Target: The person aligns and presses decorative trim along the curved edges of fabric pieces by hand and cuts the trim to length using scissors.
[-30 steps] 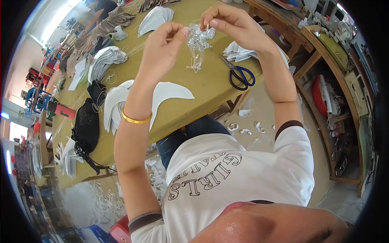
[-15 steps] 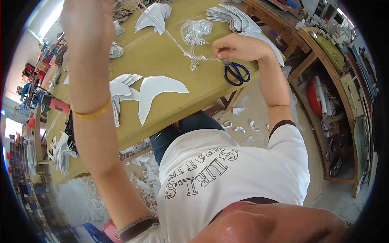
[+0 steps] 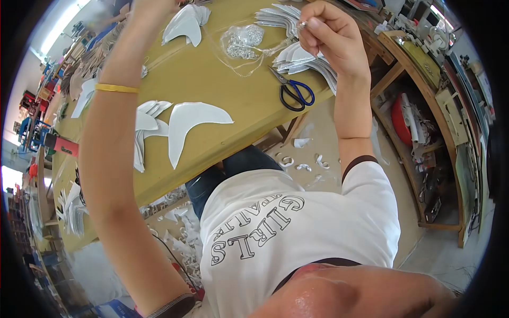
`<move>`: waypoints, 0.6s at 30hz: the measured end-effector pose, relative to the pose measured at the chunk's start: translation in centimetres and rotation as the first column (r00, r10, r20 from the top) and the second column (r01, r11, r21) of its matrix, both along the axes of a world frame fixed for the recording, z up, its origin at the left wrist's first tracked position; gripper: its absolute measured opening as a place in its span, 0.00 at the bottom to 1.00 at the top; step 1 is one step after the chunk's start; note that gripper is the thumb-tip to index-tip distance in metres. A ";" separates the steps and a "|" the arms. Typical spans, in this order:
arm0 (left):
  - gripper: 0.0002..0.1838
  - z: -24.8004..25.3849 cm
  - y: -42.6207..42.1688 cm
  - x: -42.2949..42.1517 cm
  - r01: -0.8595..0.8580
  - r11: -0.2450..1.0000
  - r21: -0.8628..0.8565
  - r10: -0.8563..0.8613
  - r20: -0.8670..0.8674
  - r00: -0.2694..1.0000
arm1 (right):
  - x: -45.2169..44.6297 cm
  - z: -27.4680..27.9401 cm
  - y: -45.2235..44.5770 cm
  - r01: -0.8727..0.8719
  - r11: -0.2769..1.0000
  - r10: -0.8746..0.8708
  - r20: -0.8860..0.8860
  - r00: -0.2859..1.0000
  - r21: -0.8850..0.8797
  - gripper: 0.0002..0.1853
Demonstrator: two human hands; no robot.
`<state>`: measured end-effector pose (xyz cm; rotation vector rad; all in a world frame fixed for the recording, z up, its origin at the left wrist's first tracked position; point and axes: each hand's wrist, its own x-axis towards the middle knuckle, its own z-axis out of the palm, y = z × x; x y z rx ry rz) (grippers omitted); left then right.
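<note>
My right hand (image 3: pixel 334 40) is raised over the table's far right part, thumb and fingers pinched on a thin silver chain (image 3: pixel 275 50). The chain droops from these fingers to the tabletop and loops past a clear plastic bag of chain (image 3: pixel 243 41). My left hand (image 3: pixel 151 6) reaches to the top edge of the view; its fingers are cut off, so what it holds is hidden. Below my right hand lie scissors (image 3: pixel 294 91) with blue and black handles, blades slightly apart. Close by is a stack of white curved pieces (image 3: pixel 305 59).
A single white curved piece (image 3: pixel 193 119) lies near the front edge of the yellow-covered table (image 3: pixel 212 140), beside a fanned pile (image 3: pixel 146 127). Another stack (image 3: pixel 185 24) stands farther back. A wooden shelf (image 3: pixel 419 175) is on the right. White scraps (image 3: pixel 302 143) litter the floor.
My right hand has moved up, away from the scissors, with the chain in its fingers. The chain between the hands has gone from taut to slack. My left hand stays near the top edge.
</note>
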<state>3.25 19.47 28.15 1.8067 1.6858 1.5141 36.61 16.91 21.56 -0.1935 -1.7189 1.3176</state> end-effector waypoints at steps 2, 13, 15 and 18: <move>0.13 -2.0 0.9 0.9 0.021 0.999 0.046 -0.016 -0.103 0.995 | -1.3 1.2 -0.4 0.038 0.999 -0.037 -0.063 0.997 0.029 0.03; 0.17 -3.9 -6.7 10.5 0.505 0.852 -0.137 -0.520 -0.125 0.845 | -1.7 4.3 0.1 0.027 0.999 -0.028 0.023 0.999 0.041 0.05; 0.14 -3.8 -7.1 11.0 0.439 0.888 -0.135 -0.456 -0.148 0.877 | -1.7 4.6 -1.0 0.080 0.997 -0.080 -0.006 0.997 0.009 0.05; 0.14 -4.0 -6.8 10.9 0.426 0.901 -0.078 -0.433 -0.177 0.884 | -1.2 4.9 -1.4 0.112 0.994 -0.111 -0.048 0.993 0.021 0.05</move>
